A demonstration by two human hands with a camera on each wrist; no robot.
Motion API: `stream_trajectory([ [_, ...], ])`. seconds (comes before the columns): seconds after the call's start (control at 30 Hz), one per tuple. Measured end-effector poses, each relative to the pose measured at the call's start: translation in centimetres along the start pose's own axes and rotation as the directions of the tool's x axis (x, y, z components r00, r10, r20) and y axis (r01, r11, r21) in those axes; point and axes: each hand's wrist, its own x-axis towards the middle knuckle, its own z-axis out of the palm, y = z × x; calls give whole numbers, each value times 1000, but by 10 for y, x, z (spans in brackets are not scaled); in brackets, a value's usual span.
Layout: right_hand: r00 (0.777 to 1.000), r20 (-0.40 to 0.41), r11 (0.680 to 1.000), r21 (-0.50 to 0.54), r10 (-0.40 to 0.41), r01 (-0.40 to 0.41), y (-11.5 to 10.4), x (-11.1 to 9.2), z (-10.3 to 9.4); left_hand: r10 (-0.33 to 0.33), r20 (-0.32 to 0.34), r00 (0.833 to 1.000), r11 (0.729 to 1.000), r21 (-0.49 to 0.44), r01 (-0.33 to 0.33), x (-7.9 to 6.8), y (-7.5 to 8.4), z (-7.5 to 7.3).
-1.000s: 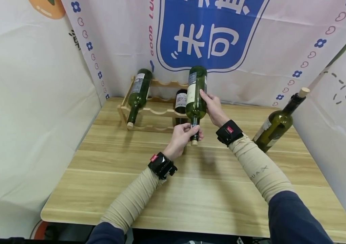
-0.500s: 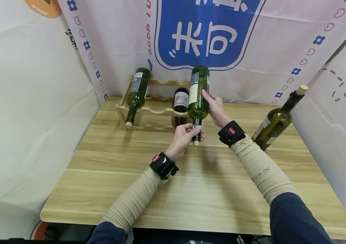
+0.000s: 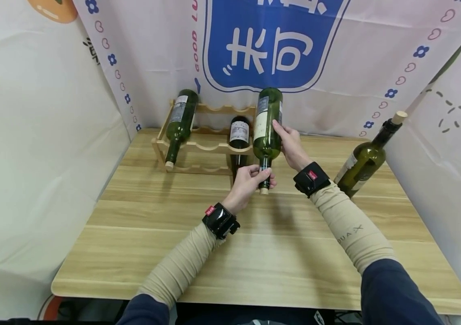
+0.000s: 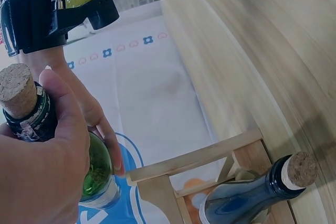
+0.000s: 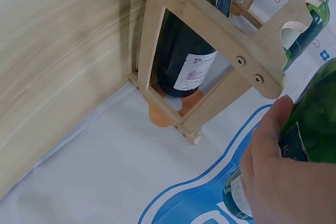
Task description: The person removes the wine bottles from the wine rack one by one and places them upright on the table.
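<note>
A green wine bottle (image 3: 268, 122) hangs neck-down at the right end of the wooden wine rack (image 3: 202, 146), its corked neck toward the person. My left hand (image 3: 248, 184) grips the neck just above the cork (image 4: 19, 91). Around the body's right side lies my right hand (image 3: 292, 145), thumb on the label side in the head view; the right wrist view shows this hand (image 5: 270, 163) against the green glass. On the rack's upper tier at the left lies another green bottle (image 3: 182, 118). A dark bottle (image 3: 239, 135) lies in the lower tier at the right.
A corked olive-green bottle (image 3: 363, 162) stands on the wooden table (image 3: 279, 253) at the right, beside the right forearm. Printed white cloth (image 3: 165, 45) hangs behind the rack and along both sides.
The held bottle and both hands have shifted slightly right relative to the rack, so more of the rack's right end and the dark bottle shows. Both grips look the same.
</note>
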Motion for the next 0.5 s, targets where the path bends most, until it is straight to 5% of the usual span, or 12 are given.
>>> stream_trajectory([
  [0.5, 1000, -18, 1000, 21, 20, -19, 3, -6, -10, -9, 13, 1000, 1000, 21, 8, 0, -6, 8],
])
